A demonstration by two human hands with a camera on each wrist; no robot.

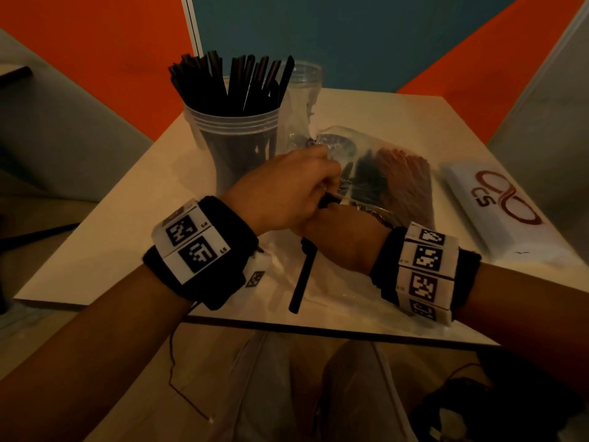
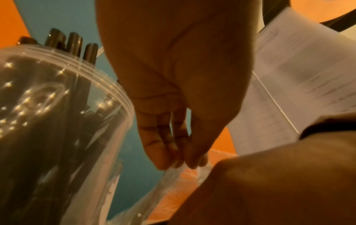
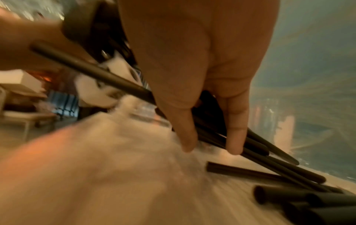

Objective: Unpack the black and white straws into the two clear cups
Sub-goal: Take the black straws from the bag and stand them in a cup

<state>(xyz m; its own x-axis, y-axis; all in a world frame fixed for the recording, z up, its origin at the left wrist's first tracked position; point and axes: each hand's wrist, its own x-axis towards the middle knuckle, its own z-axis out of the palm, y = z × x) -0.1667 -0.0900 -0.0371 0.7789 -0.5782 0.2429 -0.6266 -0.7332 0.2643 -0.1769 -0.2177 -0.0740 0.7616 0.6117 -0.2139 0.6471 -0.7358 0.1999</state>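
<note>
A clear cup [image 1: 236,129] packed with black straws [image 1: 229,81] stands at the table's back left, with an empty clear cup [image 1: 304,90] just behind it. A clear plastic bag [image 1: 382,173] lies to the right, with dark and brownish straws in it. My left hand [image 1: 306,180] pinches the bag's edge [image 2: 173,172] between thumb and fingers [image 2: 159,158]. Below it my right hand [image 1: 341,240] reaches into the bag and grips a bunch of black straws [image 3: 256,146]. One straw [image 1: 302,275] sticks back toward me. More loose straws [image 3: 289,199] lie inside the bag.
A white booklet [image 1: 497,205] with a red logo lies at the table's right side. The table's front edge [image 1: 318,330] runs just under my wrists. Orange and blue panels stand behind the table.
</note>
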